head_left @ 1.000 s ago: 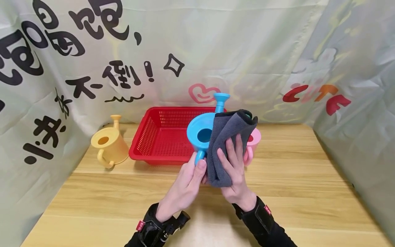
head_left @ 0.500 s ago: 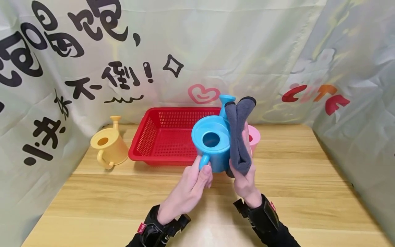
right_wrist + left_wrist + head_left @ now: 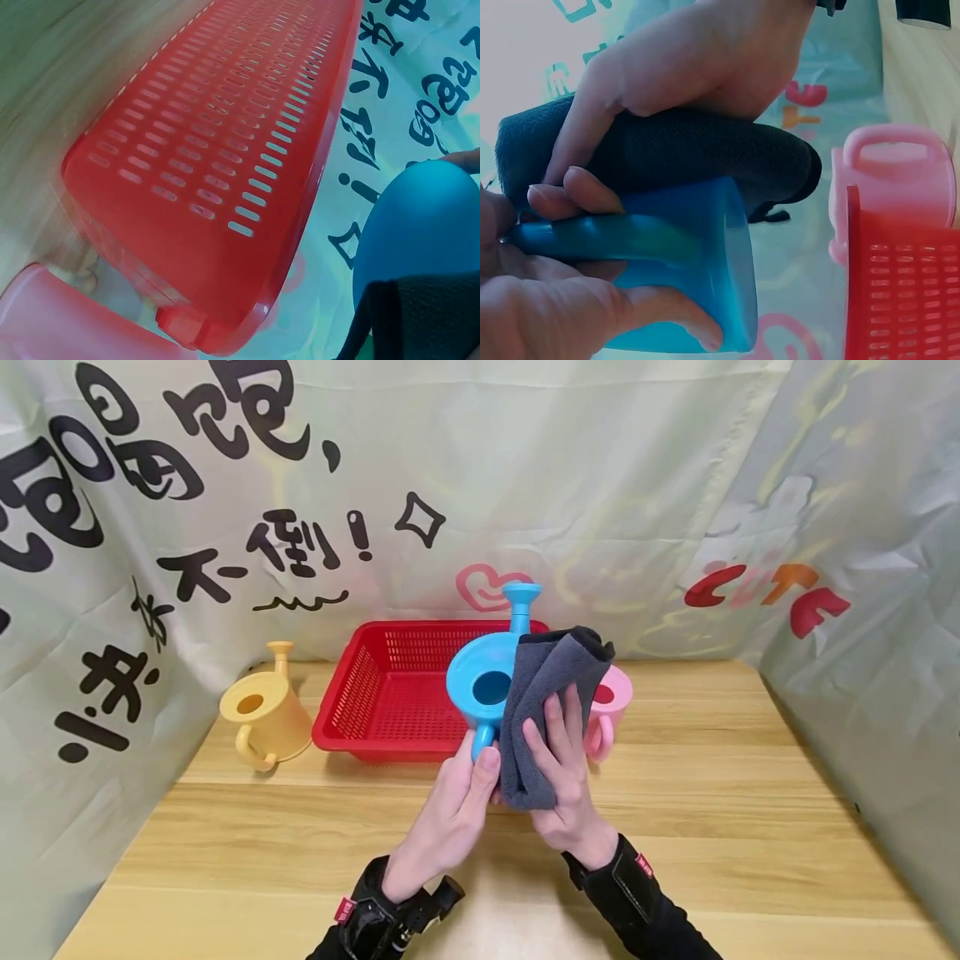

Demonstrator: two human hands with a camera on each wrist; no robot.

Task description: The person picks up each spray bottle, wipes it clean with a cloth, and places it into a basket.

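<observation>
My left hand grips the handle of a blue watering can, which is held up above the table, spout pointing away. A folded dark grey cloth with black edging lies against the can's right side and hides part of it. The cloth is held by my right hand, whose fingers are spread over its outer face. In the left wrist view, the handle runs between the left hand's fingers, and the cloth touches the can's wall. The right wrist view shows the can's rounded bottom.
A red perforated basket stands behind the hands. To its left is a yellow watering can; a pink watering can stands to its right, partly behind the cloth. Printed curtains enclose the wooden table.
The blue can has moved left and turned slightly. The cloth, half a second ago upright along the can's right side, now covers more of it, as it did one second ago.
</observation>
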